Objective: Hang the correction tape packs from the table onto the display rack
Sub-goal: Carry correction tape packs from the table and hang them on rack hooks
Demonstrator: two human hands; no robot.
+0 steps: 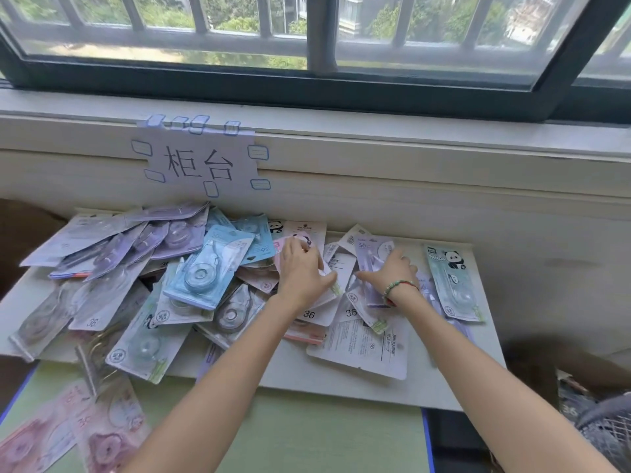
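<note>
Left hand [302, 268] flat, fingers spread on white card-backed correction tape packs [321, 285]; right hand [392, 271] spread over lilac blister pack [374, 268]. Loose heap covers white table [392, 387] (rack not visible). Risk: overlapping slippery packs slide off front edge when one is pulled.

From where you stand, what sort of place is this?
Probably a makeshift stationery counter beside a window: a white table heaped with packaged correction tape packs, under a taped-up handwritten paper sign.
</note>
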